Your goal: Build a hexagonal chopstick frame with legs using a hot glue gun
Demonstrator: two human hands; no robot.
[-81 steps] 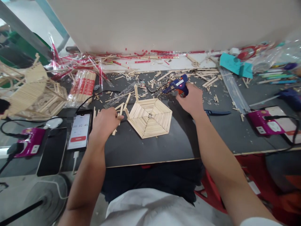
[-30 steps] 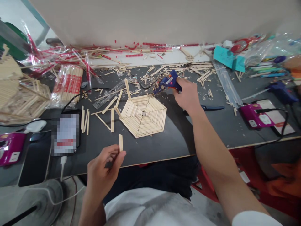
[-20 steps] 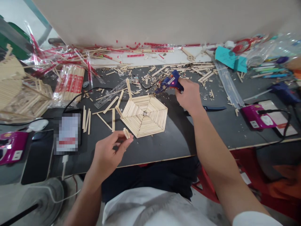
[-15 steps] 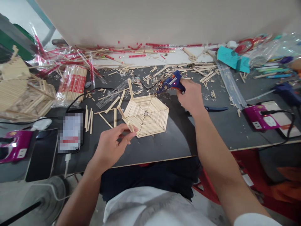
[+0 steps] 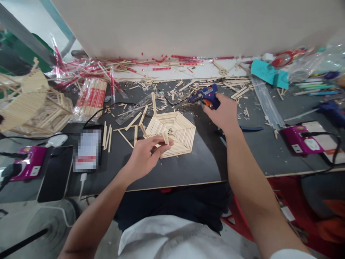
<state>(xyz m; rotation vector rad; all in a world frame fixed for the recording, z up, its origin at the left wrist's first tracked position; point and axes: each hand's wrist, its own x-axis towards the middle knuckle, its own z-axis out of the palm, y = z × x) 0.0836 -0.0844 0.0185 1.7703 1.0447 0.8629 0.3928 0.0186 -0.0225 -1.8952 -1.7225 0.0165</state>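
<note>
Right now the left hand [image 5: 147,154] pinches a short wooden stick [image 5: 166,138] between thumb and fingers, its long axis roughly upright, over the near-left part of the hexagonal panel [image 5: 183,133]; whether it touches the panel is unclear. The right hand [image 5: 225,110] grips a blue glue gun [image 5: 207,95] beyond the panel's far-right side, nozzle pointing left, so the left hand is nearer the panel. That panel lies flat on the table [image 5: 205,162], pale rows of sticks ringing a small central hole, with another stick [image 5: 154,104] standing at its far-left corner.
</note>
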